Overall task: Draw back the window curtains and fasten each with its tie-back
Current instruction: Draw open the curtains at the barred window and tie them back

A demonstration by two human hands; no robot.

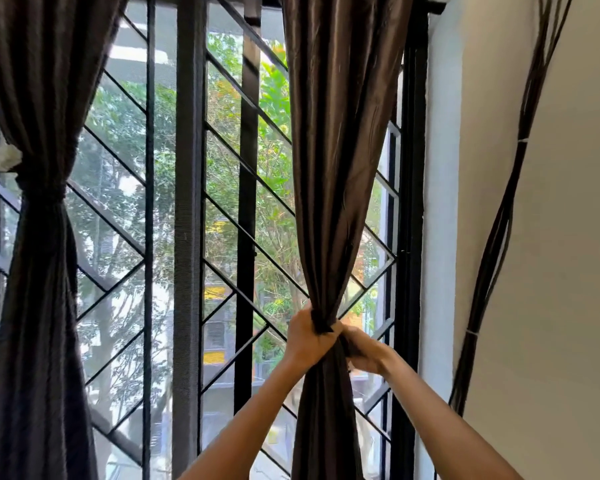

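Both hands clutch the gathered right curtain (340, 168) at its waist: the left hand (307, 337) squeezes the bunch, the right hand (362, 351) pinches the dark tie-back (321, 323) beside it. Keeping the bunch tight while cinching should secure it; the left curtain (39, 237) looks already tied.

A black curtain rod (433, 6) crosses the frame's top right. The brown right curtain (340, 133) hangs from it. The left curtain (39, 98) hangs at the left edge.
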